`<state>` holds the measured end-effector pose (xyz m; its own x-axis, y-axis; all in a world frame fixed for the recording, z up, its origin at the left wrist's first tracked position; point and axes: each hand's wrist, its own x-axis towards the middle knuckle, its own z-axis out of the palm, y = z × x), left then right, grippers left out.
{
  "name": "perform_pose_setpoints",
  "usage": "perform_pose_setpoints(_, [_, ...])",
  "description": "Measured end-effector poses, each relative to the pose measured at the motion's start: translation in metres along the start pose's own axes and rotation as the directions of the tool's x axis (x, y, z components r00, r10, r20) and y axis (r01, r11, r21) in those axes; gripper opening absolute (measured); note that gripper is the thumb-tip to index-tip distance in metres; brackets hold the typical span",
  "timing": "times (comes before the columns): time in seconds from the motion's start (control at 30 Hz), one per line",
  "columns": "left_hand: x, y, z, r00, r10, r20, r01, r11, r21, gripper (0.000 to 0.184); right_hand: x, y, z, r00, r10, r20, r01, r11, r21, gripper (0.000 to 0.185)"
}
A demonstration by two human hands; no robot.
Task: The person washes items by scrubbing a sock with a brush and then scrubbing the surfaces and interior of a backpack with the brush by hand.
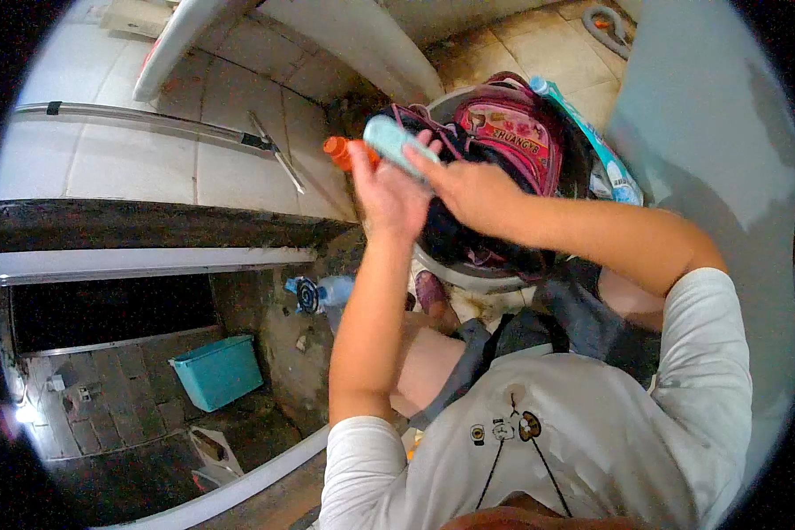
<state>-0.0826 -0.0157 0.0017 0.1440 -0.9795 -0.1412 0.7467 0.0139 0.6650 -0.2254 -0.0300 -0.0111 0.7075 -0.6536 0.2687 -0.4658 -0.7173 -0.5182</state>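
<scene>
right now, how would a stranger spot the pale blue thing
Find the tub holding the pink backpack, then the left hand nearby. The pale blue thing lies across that hand, the right hand at its lower end. Unlike the orange object beside it, it is pale, long and rounded.

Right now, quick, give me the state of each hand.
Left hand: open, palm up, fingers partly hidden by the pale blue object.
Right hand: closed, holding that pale blue object.
</scene>
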Motion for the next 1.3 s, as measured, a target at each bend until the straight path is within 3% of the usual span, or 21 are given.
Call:
perform_pose_setpoints(0.1, [-0.006,0.026,-0.01,0.995,0.091,-0.044,-0.086,0.99,0.11,0.081,-0.018,-0.012,0.006,0.977,-0.086,0.197,0.07,0.994,0.09,0.058])
perform_pose_setpoints(0.17, [-0.006,0.018,-0.01,0.996,0.085,-0.041,-0.073,0.968,0.24,0.082,-0.009,-0.009,0.002,0.985,-0.011,0.173,0.016,1.0,-0.025,0.056])
perform_pose_setpoints(0.23, [-0.003,-0.002,-0.004,0.998,0.025,0.055,-0.044,0.925,0.377,0.08,0.006,0.002,-0.003,1.0,0.021,-0.006,-0.021,0.993,0.114,0.052])
perform_pose_setpoints(0.3, [-0.005,-0.01,0.004,1.0,-0.021,0.022,0.013,0.942,0.335,0.085,0.004,-0.002,-0.01,0.996,0.064,-0.063,-0.057,0.993,0.1,0.051])
perform_pose_setpoints(0.37, [-0.009,0.004,0.002,0.998,0.063,-0.013,-0.055,0.938,0.342,0.089,-0.01,-0.008,-0.001,0.995,0.009,0.097,-0.016,0.998,0.068,0.055])
perform_pose_setpoints(0.43, [-0.009,0.007,0.0,0.997,0.068,-0.02,-0.057,0.932,0.357,0.089,-0.01,-0.008,-0.004,0.991,-0.03,0.131,0.009,0.988,0.154,0.054])
perform_pose_setpoints(0.5, [-0.013,-0.009,0.003,0.998,0.051,0.023,-0.055,0.887,0.458,0.089,0.009,0.004,-0.011,0.997,0.063,-0.048,-0.054,0.985,0.164,0.049])
perform_pose_setpoints(0.57, [-0.016,-0.021,0.013,0.998,-0.009,0.057,-0.013,0.923,0.385,0.092,0.008,0.007,-0.022,0.98,0.194,-0.033,-0.18,0.952,0.248,0.05])
perform_pose_setpoints(0.63, [-0.015,-0.004,0.002,0.998,-0.003,0.066,-0.022,0.927,0.374,0.095,-0.01,-0.002,-0.012,0.985,0.167,0.035,-0.171,0.967,0.187,0.053])
perform_pose_setpoints(0.7, [-0.017,0.005,0.008,0.998,0.043,-0.053,-0.028,0.963,0.268,0.098,-0.019,-0.009,-0.004,0.982,0.089,0.166,-0.124,0.969,0.214,0.054])
perform_pose_setpoints(0.77, [-0.02,-0.005,0.009,0.999,-0.006,0.038,-0.006,0.95,0.311,0.096,-0.001,0.005,-0.002,0.993,0.116,0.027,-0.119,0.983,0.142,0.054])
perform_pose_setpoints(0.8, [-0.02,-0.015,0.012,0.999,-0.016,0.039,0.0,0.923,0.385,0.094,0.007,0.012,-0.015,0.985,0.173,-0.006,-0.165,0.952,0.256,0.053])
perform_pose_setpoints(0.83, [-0.025,-0.026,0.02,0.996,-0.08,0.037,0.062,0.936,0.346,0.093,0.013,0.021,-0.013,0.973,0.218,-0.07,-0.185,0.93,0.318,0.052])
perform_pose_setpoints(0.9, [-0.023,-0.025,0.017,0.997,-0.058,0.047,0.039,0.941,0.337,0.092,0.0,0.013,-0.012,0.964,0.265,-0.035,-0.235,0.901,0.364,0.051])
perform_pose_setpoints(0.97, [-0.012,0.001,-0.005,0.996,-0.035,0.084,0.011,0.961,0.277,0.092,-0.016,0.0,-0.002,0.975,0.195,0.107,-0.217,0.938,0.271,0.052])
perform_pose_setpoints(1.0, [-0.011,0.009,-0.005,1.0,-0.001,0.015,-0.002,0.974,0.228,0.091,-0.021,-0.005,0.002,0.986,0.103,0.13,-0.132,0.962,0.239,0.051])
perform_pose_setpoints(1.13, [-0.019,-0.023,0.013,0.998,-0.031,0.05,0.008,0.913,0.408,0.09,0.006,0.019,-0.013,0.976,0.219,-0.022,-0.2,0.924,0.325,0.052])
perform_pose_setpoints(1.23, [-0.015,-0.01,0.006,0.993,-0.086,0.086,0.044,0.912,0.408,0.093,-0.011,0.004,-0.002,0.991,0.133,-0.027,-0.122,0.96,0.254,0.053])
perform_pose_setpoints(1.3, [-0.011,0.001,0.0,0.999,0.008,-0.054,0.009,0.947,0.32,0.092,-0.022,-0.011,-0.004,0.979,0.08,0.188,-0.124,0.965,0.233,0.054])
